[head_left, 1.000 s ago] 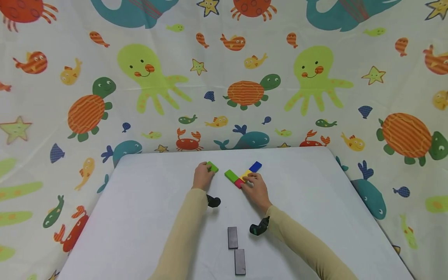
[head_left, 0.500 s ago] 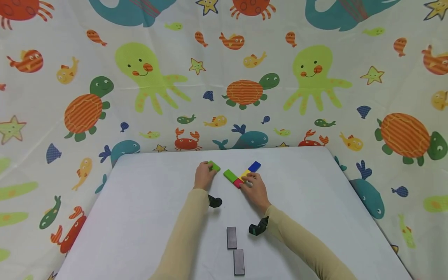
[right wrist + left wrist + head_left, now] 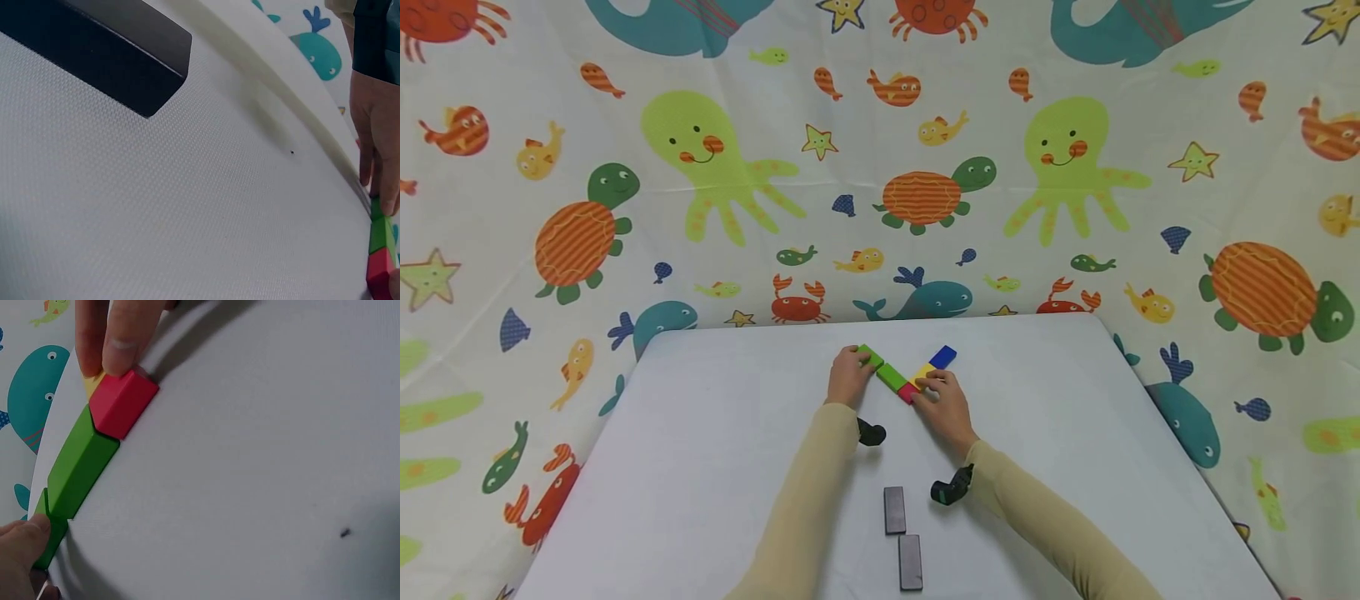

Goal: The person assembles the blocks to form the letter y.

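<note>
In the head view, my left hand (image 3: 847,375) pinches a green block (image 3: 870,356) at the far side of the white table. Its thumb (image 3: 34,531) shows on that block in the left wrist view. The block's end meets a second green block (image 3: 892,377), slightly out of line. A red block (image 3: 124,403) adjoins the second one. From there a yellow block (image 3: 922,375) and a blue block (image 3: 943,357) run off at an angle, forming a V. My right hand (image 3: 949,410) holds the red block by its corner, fingertips on red and yellow; they partly hide both.
Two dark grey blocks, a farther one (image 3: 894,510) and a nearer one (image 3: 910,562), lie nearly end to end close to me. Black wrist cameras (image 3: 951,486) stick out from both sleeves. A cloth with sea animals (image 3: 921,197) hangs behind the table (image 3: 722,433).
My left hand has moved right with its green block, closing the gap to the second green block. My right hand has stayed at the red and yellow blocks.
</note>
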### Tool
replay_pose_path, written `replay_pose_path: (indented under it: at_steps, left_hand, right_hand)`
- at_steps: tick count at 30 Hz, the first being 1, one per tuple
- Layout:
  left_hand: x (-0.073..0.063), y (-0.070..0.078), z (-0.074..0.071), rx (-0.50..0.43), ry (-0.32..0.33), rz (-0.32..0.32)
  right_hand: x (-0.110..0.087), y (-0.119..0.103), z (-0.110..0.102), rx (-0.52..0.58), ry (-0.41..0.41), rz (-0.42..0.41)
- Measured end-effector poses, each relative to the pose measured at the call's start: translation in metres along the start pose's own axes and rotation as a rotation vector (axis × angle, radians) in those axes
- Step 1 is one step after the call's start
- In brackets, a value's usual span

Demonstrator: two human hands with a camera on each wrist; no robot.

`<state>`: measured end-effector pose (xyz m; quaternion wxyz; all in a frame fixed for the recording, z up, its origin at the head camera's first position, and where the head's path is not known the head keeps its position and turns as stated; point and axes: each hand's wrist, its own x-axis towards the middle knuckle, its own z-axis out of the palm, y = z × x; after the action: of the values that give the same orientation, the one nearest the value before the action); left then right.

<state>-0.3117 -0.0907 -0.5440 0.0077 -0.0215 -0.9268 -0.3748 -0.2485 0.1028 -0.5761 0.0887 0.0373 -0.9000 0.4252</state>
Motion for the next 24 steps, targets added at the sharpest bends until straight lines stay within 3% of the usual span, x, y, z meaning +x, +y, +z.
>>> replay_pose_path:
  at_steps: [24]
  left_hand:
    - [-0.0058, 0.0061, 0.0018, 0.003, -0.002, -0.013]
  right_hand:
    - [-0.0001, -0.0003, -0.0003, 0.002, -0.006, 0.001]
